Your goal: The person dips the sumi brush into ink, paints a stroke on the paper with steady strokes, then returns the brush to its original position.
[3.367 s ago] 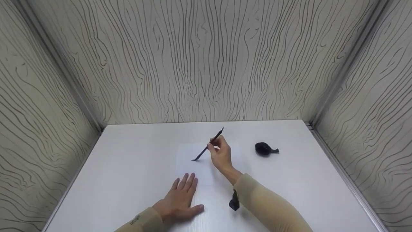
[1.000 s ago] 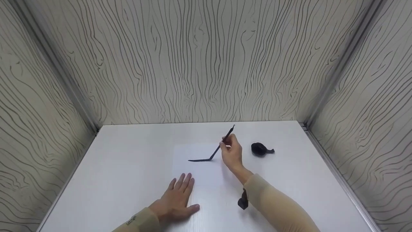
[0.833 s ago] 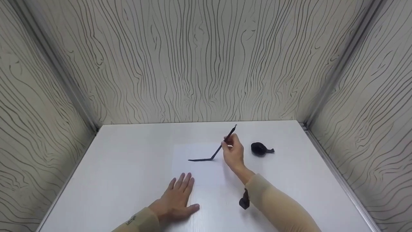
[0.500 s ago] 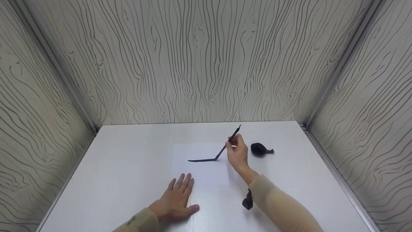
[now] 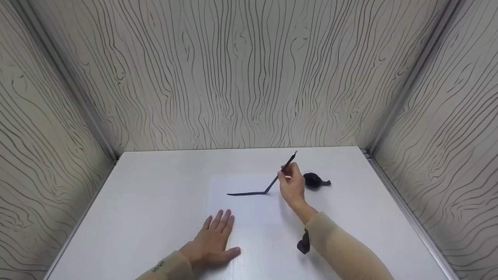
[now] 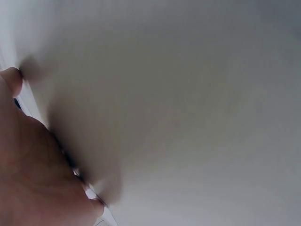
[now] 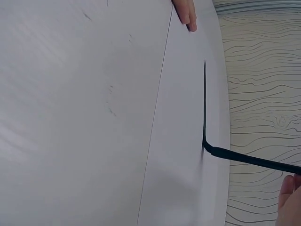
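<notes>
My right hand (image 5: 292, 186) pinches a dark brush (image 5: 275, 179) partway up its handle, which leans up to the right. The brush tip touches a white sheet of paper (image 5: 249, 212) at the right end of a black painted line (image 5: 245, 193). In the right wrist view the brush (image 7: 249, 158) bends where its bristles meet the paper, and the line (image 7: 204, 99) runs on from there. My left hand (image 5: 216, 239) lies flat with fingers spread, its fingertips on the lower left part of the paper. The left wrist view shows only part of that hand (image 6: 37, 174) against the white surface.
A small black dish with a short handle (image 5: 313, 181) stands on the white table (image 5: 155, 186), just right of my right hand. A dark device (image 5: 304, 243) hangs under the right wrist. Wood-patterned panels (image 5: 241, 77) enclose the table at the back and sides.
My right hand has moved the brush steadily to the right, and the black line has grown longer from a short mark. The left hand has stayed in place on the paper.
</notes>
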`<state>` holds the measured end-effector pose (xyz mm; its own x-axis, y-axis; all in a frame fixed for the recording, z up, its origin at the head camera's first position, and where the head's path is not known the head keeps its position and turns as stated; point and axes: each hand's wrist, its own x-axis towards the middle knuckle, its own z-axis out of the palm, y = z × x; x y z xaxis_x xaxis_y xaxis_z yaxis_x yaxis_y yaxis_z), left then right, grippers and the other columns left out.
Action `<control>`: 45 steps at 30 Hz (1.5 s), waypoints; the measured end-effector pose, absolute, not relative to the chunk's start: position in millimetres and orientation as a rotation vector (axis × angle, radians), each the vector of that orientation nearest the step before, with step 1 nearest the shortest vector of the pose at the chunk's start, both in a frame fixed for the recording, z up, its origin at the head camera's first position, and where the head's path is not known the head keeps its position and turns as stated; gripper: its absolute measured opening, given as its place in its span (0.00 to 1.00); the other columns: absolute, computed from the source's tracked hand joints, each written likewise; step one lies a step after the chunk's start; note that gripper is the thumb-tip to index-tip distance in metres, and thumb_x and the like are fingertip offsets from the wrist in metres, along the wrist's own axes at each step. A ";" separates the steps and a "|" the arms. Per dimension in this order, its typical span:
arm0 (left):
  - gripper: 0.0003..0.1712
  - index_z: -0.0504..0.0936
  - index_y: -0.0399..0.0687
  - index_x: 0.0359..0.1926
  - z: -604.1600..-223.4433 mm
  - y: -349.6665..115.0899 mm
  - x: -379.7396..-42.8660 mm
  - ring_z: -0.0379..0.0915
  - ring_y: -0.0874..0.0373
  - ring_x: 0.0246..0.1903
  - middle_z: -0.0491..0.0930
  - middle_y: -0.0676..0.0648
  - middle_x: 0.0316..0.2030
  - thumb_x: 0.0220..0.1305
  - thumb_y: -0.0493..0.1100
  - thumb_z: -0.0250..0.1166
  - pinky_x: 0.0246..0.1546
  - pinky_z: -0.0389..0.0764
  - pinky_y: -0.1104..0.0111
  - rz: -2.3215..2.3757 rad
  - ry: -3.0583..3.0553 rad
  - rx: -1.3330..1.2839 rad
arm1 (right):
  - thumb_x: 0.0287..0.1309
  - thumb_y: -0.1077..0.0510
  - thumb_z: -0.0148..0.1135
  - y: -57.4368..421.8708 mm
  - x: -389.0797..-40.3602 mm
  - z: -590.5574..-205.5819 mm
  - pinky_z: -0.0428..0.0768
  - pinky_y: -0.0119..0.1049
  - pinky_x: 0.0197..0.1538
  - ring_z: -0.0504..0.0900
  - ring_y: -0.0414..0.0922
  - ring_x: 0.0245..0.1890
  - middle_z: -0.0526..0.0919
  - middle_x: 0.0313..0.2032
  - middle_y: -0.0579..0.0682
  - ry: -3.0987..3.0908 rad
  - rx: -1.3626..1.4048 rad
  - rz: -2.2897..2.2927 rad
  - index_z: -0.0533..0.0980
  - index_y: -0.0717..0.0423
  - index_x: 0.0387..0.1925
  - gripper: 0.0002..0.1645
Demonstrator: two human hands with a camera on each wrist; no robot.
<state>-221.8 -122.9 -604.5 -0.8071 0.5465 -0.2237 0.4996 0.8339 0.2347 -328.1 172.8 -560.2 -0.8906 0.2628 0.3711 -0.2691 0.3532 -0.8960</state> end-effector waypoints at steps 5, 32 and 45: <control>0.63 0.49 0.42 0.92 -603.4 -123.0 -221.7 0.40 0.37 0.93 0.43 0.40 0.93 0.77 0.82 0.47 0.91 0.48 0.37 0.239 2.732 0.795 | 0.75 0.73 0.63 174.2 -326.5 -559.3 0.87 0.28 0.53 0.91 0.55 0.54 0.89 0.48 0.61 -2.163 0.001 1.562 0.78 0.61 0.52 0.10; 0.64 0.48 0.44 0.92 -602.7 -122.4 -222.0 0.39 0.38 0.93 0.42 0.42 0.94 0.76 0.84 0.46 0.91 0.48 0.36 0.219 2.733 0.784 | 0.76 0.71 0.64 180.5 -324.0 -555.4 0.85 0.26 0.54 0.92 0.57 0.54 0.89 0.48 0.62 -2.188 -0.001 1.502 0.78 0.65 0.54 0.10; 0.65 0.48 0.45 0.92 -601.9 -122.5 -220.1 0.39 0.38 0.93 0.43 0.42 0.94 0.75 0.85 0.46 0.91 0.48 0.36 0.223 2.735 0.782 | 0.76 0.71 0.63 185.5 -325.0 -552.8 0.84 0.21 0.54 0.91 0.55 0.53 0.87 0.49 0.62 -2.117 0.014 1.564 0.78 0.65 0.54 0.09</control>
<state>-220.1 -122.5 -601.9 -0.8117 0.5365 -0.2308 0.4921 0.8411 0.2245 -325.0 185.5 -552.8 -0.8727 0.2817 0.3987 -0.2983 0.3387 -0.8923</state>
